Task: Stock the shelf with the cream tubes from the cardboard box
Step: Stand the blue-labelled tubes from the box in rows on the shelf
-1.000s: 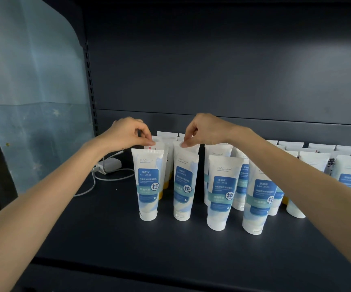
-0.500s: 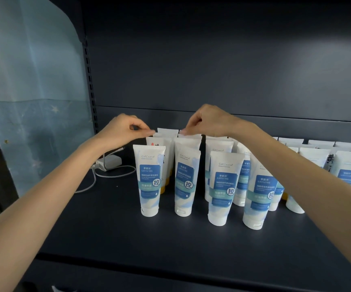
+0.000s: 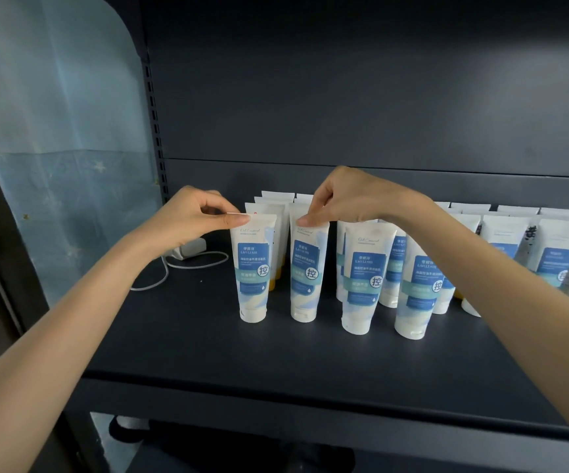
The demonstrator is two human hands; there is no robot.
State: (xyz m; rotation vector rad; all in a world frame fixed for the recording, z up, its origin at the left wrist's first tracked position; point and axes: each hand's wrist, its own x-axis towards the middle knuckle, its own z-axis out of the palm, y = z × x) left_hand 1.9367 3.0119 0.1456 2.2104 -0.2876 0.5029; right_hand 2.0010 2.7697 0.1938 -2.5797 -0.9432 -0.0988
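Several white cream tubes with blue labels stand cap-down in rows on the dark shelf (image 3: 180,343). My left hand (image 3: 194,221) pinches the flat top edge of the leftmost front tube (image 3: 253,268) between thumb and forefinger. My right hand (image 3: 344,199) pinches the top edge of the tube beside it (image 3: 307,271). Both tubes stand upright on the shelf, ahead of the tubes behind them. More tubes (image 3: 365,278) fill the shelf to the right, partly hidden by my right forearm. The cardboard box is out of view.
A white charger with its cable (image 3: 187,250) lies on the shelf at the back left. The shelf's perforated upright (image 3: 153,124) stands on the left beside a blue sheet (image 3: 54,131). A lower level (image 3: 242,445) shows beneath the shelf's front edge.
Both hands lifted slightly off the tube tops half a second ago; now they pinch the two front left tubes again. The view has tilted down, so the shelf's front edge and lower level show.
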